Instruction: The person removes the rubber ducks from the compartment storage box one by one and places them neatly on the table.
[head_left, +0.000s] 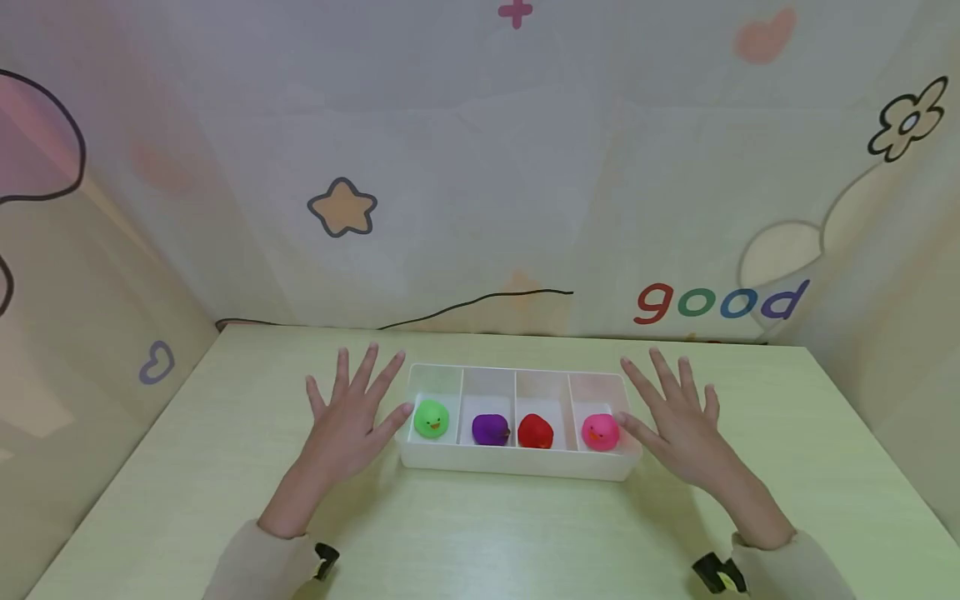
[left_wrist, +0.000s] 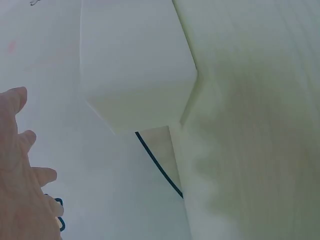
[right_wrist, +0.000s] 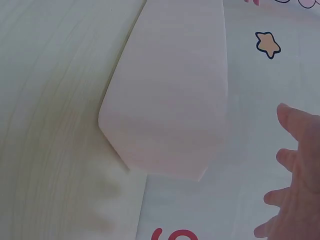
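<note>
A white box with compartments (head_left: 517, 463) rests on the table. From left to right its sections hold a green toy duck (head_left: 431, 419), a purple toy (head_left: 491, 430), a red toy (head_left: 536, 432) and a pink toy duck (head_left: 601, 432). Beside the box's left end is my left hand (head_left: 348, 425), fingers spread and straight, holding nothing. My right hand (head_left: 684, 429) is spread the same way at the right end, its thumb tip overlapping the rim in the head view. Both wrist views show the box's outer wall (left_wrist: 137, 45) with the fingers off to one side.
The pale wooden table (head_left: 517, 542) ends at the back against a light printed cloth (head_left: 480, 183), which also rises at the left and right sides. Colourful letters reading "good" (head_left: 722, 302) are printed low on the back cloth. Dark bands sit at both sleeve cuffs (head_left: 791, 571).
</note>
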